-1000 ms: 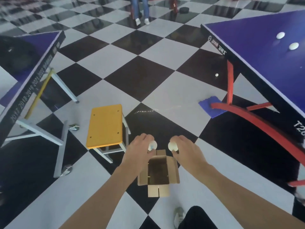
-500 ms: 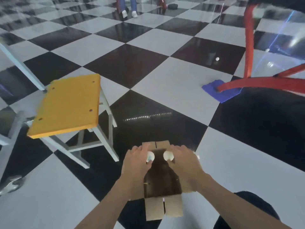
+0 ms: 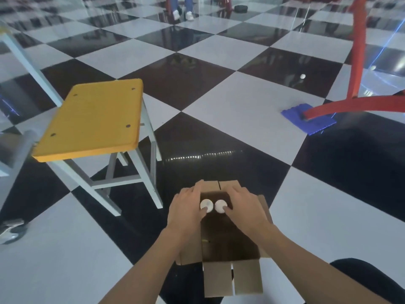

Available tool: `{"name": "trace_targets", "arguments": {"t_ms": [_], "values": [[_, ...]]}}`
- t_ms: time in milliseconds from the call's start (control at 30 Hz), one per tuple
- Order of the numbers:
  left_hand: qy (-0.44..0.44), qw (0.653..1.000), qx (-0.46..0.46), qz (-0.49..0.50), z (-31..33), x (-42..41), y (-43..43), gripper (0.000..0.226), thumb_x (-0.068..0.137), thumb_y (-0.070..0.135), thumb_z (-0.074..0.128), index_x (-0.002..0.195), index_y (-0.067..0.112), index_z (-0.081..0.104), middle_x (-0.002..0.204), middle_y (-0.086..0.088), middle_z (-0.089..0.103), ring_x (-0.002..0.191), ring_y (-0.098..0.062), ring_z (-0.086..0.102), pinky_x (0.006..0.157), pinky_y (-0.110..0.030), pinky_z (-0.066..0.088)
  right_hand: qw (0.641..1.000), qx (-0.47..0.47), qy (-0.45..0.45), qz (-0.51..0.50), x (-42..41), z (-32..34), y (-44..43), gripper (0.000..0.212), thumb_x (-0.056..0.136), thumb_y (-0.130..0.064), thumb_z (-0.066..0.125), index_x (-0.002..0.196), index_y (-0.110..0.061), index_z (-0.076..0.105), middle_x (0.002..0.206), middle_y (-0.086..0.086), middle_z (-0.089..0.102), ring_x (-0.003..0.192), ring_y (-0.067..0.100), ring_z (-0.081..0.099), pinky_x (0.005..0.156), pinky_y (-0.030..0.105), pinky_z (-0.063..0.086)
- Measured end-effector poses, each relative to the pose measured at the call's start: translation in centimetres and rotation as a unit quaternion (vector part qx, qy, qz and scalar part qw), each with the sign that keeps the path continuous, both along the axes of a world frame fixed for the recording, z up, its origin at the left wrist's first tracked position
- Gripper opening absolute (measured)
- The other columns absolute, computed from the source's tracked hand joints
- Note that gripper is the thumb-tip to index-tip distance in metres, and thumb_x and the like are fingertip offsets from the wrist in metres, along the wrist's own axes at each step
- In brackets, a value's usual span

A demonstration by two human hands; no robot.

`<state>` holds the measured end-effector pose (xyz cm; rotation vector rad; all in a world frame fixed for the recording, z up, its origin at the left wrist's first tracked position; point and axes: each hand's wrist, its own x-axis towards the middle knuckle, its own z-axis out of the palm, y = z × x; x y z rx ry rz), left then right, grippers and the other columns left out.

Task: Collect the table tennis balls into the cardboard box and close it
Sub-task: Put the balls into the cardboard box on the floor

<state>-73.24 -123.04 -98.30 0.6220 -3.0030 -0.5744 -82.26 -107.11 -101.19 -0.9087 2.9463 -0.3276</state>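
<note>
An open cardboard box sits on the checkered floor right in front of me, flaps spread outward. My left hand grips one white table tennis ball and my right hand grips another white ball. Both balls are side by side over the far part of the box's dark opening. A third white ball lies on a black tile far to the right. The inside of the box is too dark to read.
A yellow-topped stool with grey legs stands left of the box. Red table legs rest on a blue mat at right. A grey frame sits at far left. A person's legs stand far back.
The view has dropped lower and closer to the floor. Both hands have come down and together, bringing the two balls from above the box into its opening.
</note>
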Motion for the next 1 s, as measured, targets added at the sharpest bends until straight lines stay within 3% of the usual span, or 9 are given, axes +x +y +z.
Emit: {"name": "trace_targets", "arguments": {"t_ms": [100,167,267,400,500,600,800,1000], "values": [[0.023,1.0,0.007,-0.007,0.1,0.0,-0.3,0.079,0.085,0.039,0.073,0.149,0.03,0.029,0.144,0.006,0.049,0.132,-0.017,0.046,0.11,-0.037,0.037,0.999,-0.037,-0.013,-0.007,-0.2,0.1,0.0,0.033,0.086,-0.045,0.063,0.111,-0.043,0.042,0.108,-0.017,0.058,0.084,0.011,0.058,0.073,0.019,0.034],[0.023,1.0,-0.004,-0.018,0.3,0.2,-0.4,0.079,0.087,0.038,0.07,0.151,0.029,0.025,0.151,0.006,0.042,0.139,-0.016,0.038,0.115,-0.037,0.03,1.0,-0.028,0.001,-0.01,-0.1,0.4,0.2,0.033,0.089,-0.044,0.059,0.118,-0.041,0.043,0.116,-0.015,0.059,0.093,0.012,0.061,0.077,0.023,0.04],[0.007,0.999,-0.024,-0.027,1.2,0.0,-0.4,0.079,0.091,0.037,0.066,0.154,0.029,0.018,0.159,0.006,0.03,0.147,-0.016,0.026,0.119,-0.037,0.019,0.999,-0.024,0.002,-0.024,0.2,1.4,-0.1,0.038,0.092,-0.044,0.055,0.129,-0.037,0.045,0.134,-0.011,0.055,0.112,0.016,0.06,0.09,0.033,0.049],[-0.016,0.999,-0.029,-0.041,6.5,-0.1,-0.2,0.082,0.093,0.034,0.064,0.156,0.025,0.013,0.162,0.003,0.023,0.15,-0.017,0.017,0.121,-0.036,0.016,0.998,-0.033,-0.045,-0.019,0.9,6.4,0.4,0.039,0.096,-0.037,0.054,0.133,-0.032,0.045,0.15,-0.007,0.042,0.134,0.018,0.045,0.107,0.036,0.038],[-0.039,0.997,-0.033,-0.06,13.6,0.1,0.6,0.086,0.093,0.028,0.065,0.157,0.023,0.008,0.164,0.002,0.016,0.151,-0.018,0.011,0.121,-0.035,0.012,0.997,-0.029,-0.071,-0.006,1.8,13.3,1.3,0.041,0.098,-0.036,0.051,0.138,-0.031,0.041,0.154,-0.006,0.036,0.14,0.019,0.035,0.113,0.038,0.03],[-0.033,0.993,-0.067,-0.086,22.2,0.1,1.7,0.083,0.098,0.026,0.057,0.157,0.018,0.0,0.166,0.0,0.008,0.152,-0.02,0.004,0.121,-0.034,0.006,0.998,-0.012,-0.058,0.006,2.7,22.0,1.9,0.053,0.1,-0.04,0.046,0.148,-0.028,0.029,0.16,-0.004,0.024,0.146,0.019,0.023,0.112,0.03,0.01],[0.019,0.981,-0.152,-0.116,40.1,0.0,3.8,0.077,0.104,0.04,0.035,0.154,0.011,-0.016,0.164,-0.009,-0.013,0.151,-0.027,-0.012,0.124,-0.042,0.0,0.998,0.044,0.024,0.025,3.8,40.6,3.6,0.066,0.101,-0.049,0.024,0.155,-0.018,0.003,0.164,0.008,-0.002,0.15,0.029,-0.004,0.122,0.045,0.005],[0.096,0.969,-0.18,-0.14,55.9,0.3,4.7,0.071,0.097,0.05,0.007,0.154,0.015,-0.017,0.165,-0.009,-0.006,0.151,-0.03,-0.007,0.122,-0.047,0.013,0.995,0.059,0.083,-0.025,4.3,57.6,4.7,0.069,0.097,-0.058,0.021,0.155,-0.023,0.009,0.164,0.007,-0.001,0.149,0.034,-0.002,0.12,0.052,0.008]]}}
